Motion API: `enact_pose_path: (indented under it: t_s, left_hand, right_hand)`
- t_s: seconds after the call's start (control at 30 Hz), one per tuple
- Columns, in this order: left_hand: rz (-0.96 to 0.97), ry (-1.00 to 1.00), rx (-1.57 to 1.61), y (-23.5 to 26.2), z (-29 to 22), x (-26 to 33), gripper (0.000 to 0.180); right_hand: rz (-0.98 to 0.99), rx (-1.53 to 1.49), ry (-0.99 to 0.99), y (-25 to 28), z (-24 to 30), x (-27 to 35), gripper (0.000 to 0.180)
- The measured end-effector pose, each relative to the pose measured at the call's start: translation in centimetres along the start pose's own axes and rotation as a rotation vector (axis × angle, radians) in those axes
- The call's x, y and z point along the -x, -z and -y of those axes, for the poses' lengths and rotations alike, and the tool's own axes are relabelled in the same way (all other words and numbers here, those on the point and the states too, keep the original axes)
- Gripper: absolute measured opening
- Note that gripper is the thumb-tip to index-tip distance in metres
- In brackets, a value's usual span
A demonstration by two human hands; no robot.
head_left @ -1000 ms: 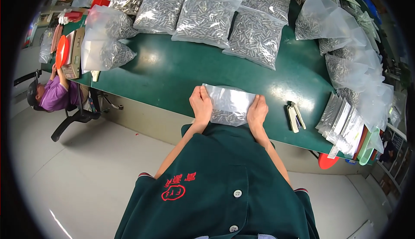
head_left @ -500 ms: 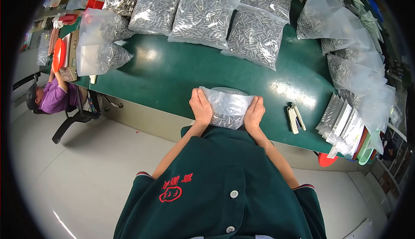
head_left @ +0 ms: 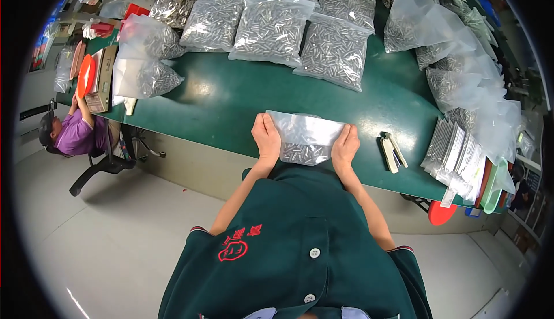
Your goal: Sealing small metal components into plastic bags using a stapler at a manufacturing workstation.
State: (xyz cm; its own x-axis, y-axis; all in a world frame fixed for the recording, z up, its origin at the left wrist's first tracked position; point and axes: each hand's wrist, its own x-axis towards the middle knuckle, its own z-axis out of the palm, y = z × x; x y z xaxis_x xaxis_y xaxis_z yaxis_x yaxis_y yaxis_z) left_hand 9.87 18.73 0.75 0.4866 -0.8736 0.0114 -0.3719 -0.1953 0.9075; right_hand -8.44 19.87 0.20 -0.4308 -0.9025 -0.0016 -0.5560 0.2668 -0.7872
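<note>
A clear plastic bag (head_left: 306, 153) with small silvery metal cylinders in its lower part is at the near edge of the green table. Its upper flap is stretched flat and looks folded over. My left hand (head_left: 267, 138) pinches the flap's left corner between thumb and curled fingers. On the other side, my right hand (head_left: 345, 147) grips the right corner in the same way. The metal pieces bulge in the bag below the flap, close against my shirt.
Filled bags of metal pieces (head_left: 271, 30) lie in rows at the back of the green table (head_left: 225, 96). A stapler (head_left: 393, 153) lies right of my hands, beside stacked flat packets (head_left: 453, 157). More bags (head_left: 461, 88) line the right side. A person in purple (head_left: 78, 134) sits far left.
My hands have moved slightly apart, and the bag's flap is now pulled straighter and flatter. Both hands still grip its corners. The whole view has shifted a little.
</note>
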Motion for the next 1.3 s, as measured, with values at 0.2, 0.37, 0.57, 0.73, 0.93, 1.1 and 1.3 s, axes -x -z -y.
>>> enact_pose_path:
  t_s: [0.2,0.37,0.57,0.73,0.93,1.1,1.3]
  left_hand:
    - [0.031,-0.029,-0.027,-0.2,0.3,0.1,0.027]
    - [0.046,-0.007,-0.025,-0.7,0.2,-0.9,0.026]
    - [0.12,-0.101,-0.005,-1.3,0.0,-2.1,0.026]
    - [0.365,0.264,0.312,2.4,-0.5,-3.3,0.02]
    - [0.454,0.175,0.393,4.8,-1.3,-4.3,0.006]
    - [0.762,0.145,0.27,6.1,-2.4,-6.3,0.01]
    - [0.979,0.216,0.218,5.5,-2.1,-8.8,0.019]
  right_hand:
    - [0.011,0.027,0.01,-1.8,-1.0,0.8,0.022]
    - [-0.034,-0.025,-0.053,-3.0,-1.1,0.8,0.022]
    - [-0.15,-0.072,-0.108,-2.9,-0.9,0.8,0.023]
    - [0.077,-0.196,-0.111,0.3,-0.2,-0.1,0.017]
    - [0.314,-0.652,-0.221,4.2,0.1,-1.5,0.009]
    - [0.542,-0.736,-0.328,5.6,-0.8,-3.0,0.01]
    - [0.709,-0.676,-0.375,6.0,-0.2,-4.2,0.018]
